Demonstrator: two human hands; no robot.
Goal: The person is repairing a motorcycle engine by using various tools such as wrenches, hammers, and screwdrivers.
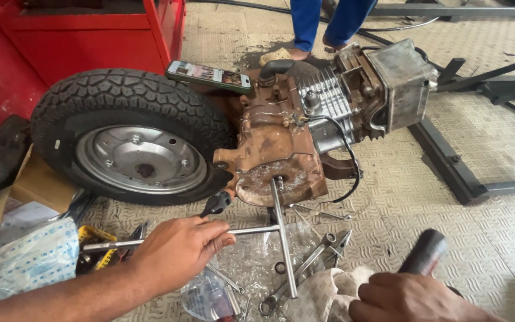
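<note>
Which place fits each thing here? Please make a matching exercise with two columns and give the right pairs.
Things:
1. long steel cross-shaped wrench
2. flat smartphone with a lit screen
3. dark round-handled tool
4. black rubber tyre on a silver wheel

Places:
A. lying on top of the rusty brown engine
B. gripped by the right hand
C. left of the engine, beside the red cabinet
D. crossbar held by the left hand, tip on the engine

Pairs: 1-D, 2-A, 3-B, 4-C

The right hand [409, 298] is cut by the bottom edge; its dark handle [424, 251] is blurred.
</note>
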